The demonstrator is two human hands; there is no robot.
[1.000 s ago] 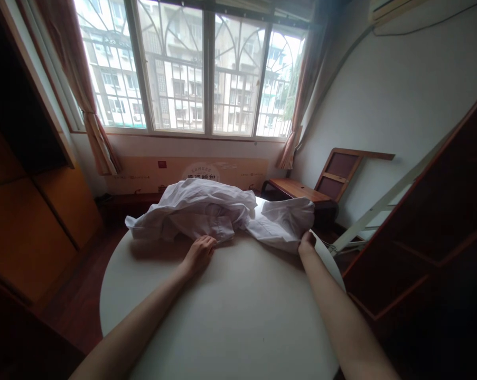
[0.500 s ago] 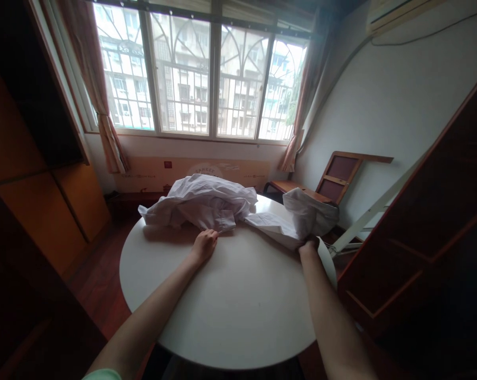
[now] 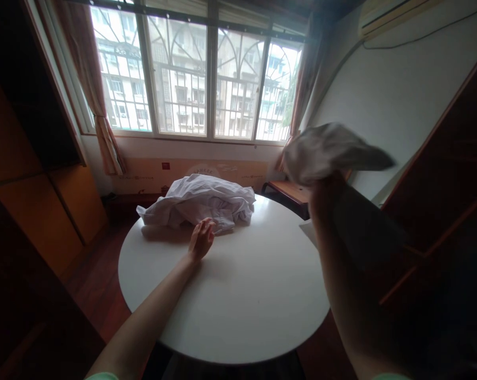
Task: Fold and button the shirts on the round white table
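Note:
A crumpled white cloth, perhaps a garment, lies in a heap on the far side of the round white table. My left hand rests just in front of it, fingers loosely bent and apart; nothing shows in its grasp. Raised off the table at the right, my right hand is closed on a second whitish cloth. That cloth is smeared by motion and flares out to the right, and part of it hangs in shadow beside the forearm. The fingers of this hand are mostly hidden.
Behind the table a wooden chair stands at the right, and a long cardboard box leans beneath the window. Wooden cabinets line the left side. A dark reddish wooden panel slants along the right.
My right hand has risen from the table edge, lifting its cloth up and away from the heap. My left hand has loosened from the heaped cloth's edge and shifted slightly left.

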